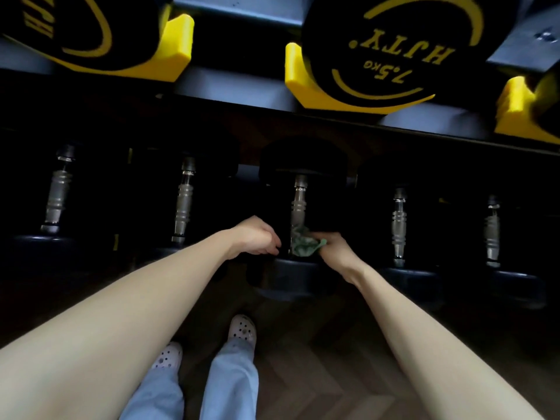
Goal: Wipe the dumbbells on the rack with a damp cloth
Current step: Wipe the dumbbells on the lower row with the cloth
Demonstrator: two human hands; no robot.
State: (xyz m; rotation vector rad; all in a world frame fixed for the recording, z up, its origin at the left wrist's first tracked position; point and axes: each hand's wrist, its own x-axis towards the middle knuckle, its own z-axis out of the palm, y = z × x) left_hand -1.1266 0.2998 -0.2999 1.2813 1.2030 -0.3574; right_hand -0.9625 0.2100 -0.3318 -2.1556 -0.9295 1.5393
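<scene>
Plainly legible on the upper tier, though upside down to the camera, yellow lettering on a round black dumbbell end point(378, 50) reads "HJTY." and "7.5kg" inside a yellow arc; a second black end point(75, 25) to its left shows only cut-off yellow letters. Both sit in blocky, bright yellow plastic cradles point(298, 80) fixed to the dark steel rack point(236, 95). Below, in deep shadow, the lower tier holds a row of dumbbells with ribbed, grooved metal handles, the heads almost lost in the dark. On the middle dumbbell point(300, 201) a crumpled green cloth point(304, 245) is bunched round the near end of the handle, gripped by the right hand point(336, 247), whose fingers curl into the fabric. The left hand point(257, 237) sits just beside the same handle with its fingers curled downward; whether it holds or touches anything cannot be told, since the shadow hides the fingertips. Neighbouring handles point(185, 201) stand well apart on either side. Underfoot lies dark herringbone wood flooring point(318, 359), with white perforated clogs point(242, 328) and pale blue trousers point(230, 380).
</scene>
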